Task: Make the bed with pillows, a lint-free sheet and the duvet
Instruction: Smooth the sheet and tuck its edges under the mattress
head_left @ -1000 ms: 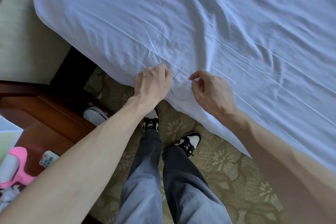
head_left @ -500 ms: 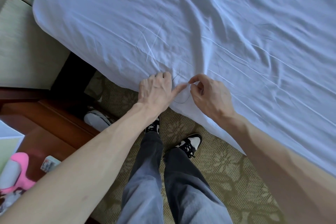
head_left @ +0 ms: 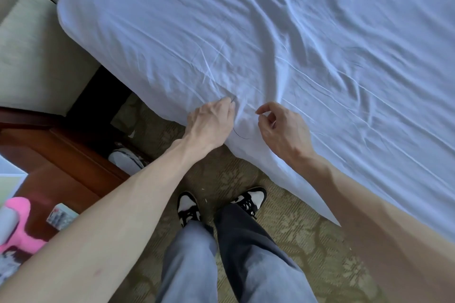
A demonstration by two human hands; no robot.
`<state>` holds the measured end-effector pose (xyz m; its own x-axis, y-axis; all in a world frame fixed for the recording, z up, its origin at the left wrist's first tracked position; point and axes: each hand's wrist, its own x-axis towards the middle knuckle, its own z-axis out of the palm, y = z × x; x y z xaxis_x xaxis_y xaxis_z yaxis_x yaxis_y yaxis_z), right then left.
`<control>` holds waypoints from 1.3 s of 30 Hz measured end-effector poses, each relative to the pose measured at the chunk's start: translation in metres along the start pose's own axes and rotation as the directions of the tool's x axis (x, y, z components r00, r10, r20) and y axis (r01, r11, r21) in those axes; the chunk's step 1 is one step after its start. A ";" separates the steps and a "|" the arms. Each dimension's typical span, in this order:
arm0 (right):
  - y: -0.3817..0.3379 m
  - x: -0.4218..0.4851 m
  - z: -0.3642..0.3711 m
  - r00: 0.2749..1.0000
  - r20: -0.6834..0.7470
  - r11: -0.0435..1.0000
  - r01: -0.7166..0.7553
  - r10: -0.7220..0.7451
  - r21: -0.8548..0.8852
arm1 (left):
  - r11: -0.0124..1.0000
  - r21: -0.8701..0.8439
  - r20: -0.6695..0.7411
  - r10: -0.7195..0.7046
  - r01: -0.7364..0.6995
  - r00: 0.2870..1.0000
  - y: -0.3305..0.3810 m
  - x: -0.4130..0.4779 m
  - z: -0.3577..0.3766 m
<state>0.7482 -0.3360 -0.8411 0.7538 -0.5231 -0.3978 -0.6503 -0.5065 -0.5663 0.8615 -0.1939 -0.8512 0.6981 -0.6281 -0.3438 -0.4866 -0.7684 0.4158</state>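
Note:
A wrinkled white sheet [head_left: 295, 39] covers the bed and hangs over its near edge. A thin dark hair [head_left: 240, 136] lies curved on the sheet at that edge, between my two hands. My left hand [head_left: 211, 123] rests on the sheet edge with its fingers curled, and the hair's upper end shows at its fingertips, which pinch it. My right hand [head_left: 280, 128] hovers just to the right, thumb against forefinger and the other fingers curled; the hair does not reach its tips. No pillows or duvet are in view.
A pink lint roller [head_left: 17, 226] and a small packet [head_left: 61, 214] lie on the wooden nightstand [head_left: 73, 167] at left. A beige padded headboard [head_left: 29, 56] stands beyond it. My legs and sneakers [head_left: 251, 198] stand on patterned carpet [head_left: 307, 241]; a white slipper [head_left: 125, 160] lies near the nightstand.
My left forefinger reached across to the right hand's pinch, then drew back. The hair now hangs from my left fingertips, and my right hand has moved apart to the right.

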 end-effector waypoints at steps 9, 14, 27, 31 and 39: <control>-0.045 -0.019 0.022 1.000 0.010 0.999 0.015 -0.015 0.047 | 0.993 -0.032 -0.091 -0.120 0.118 0.989 -0.059 -0.051 -0.055; -0.096 -0.046 0.055 0.995 0.045 0.993 0.090 -0.093 0.072 | 0.979 -0.082 -0.160 -0.198 0.186 0.967 -0.112 -0.103 -0.081; -0.221 -0.178 0.209 0.915 0.246 0.945 0.328 -0.319 0.007 | 0.859 -0.175 -0.263 -0.512 0.482 0.818 -0.298 -0.335 -0.108; -0.258 -0.216 0.259 0.855 0.344 0.908 0.418 -0.387 -0.018 | 0.811 -0.187 -0.242 -0.585 0.554 0.774 -0.340 -0.411 -0.101; -0.298 -0.267 0.331 0.721 0.523 0.831 0.554 -0.455 -0.040 | 0.623 -0.289 -0.166 -0.780 0.727 0.603 -0.395 -0.497 -0.060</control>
<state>0.7720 0.1815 -0.8047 0.8890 0.2119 -0.4060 -0.1267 -0.7382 -0.6626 0.7386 0.4294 -0.7938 0.8880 0.2409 -0.3918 0.3556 -0.8999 0.2526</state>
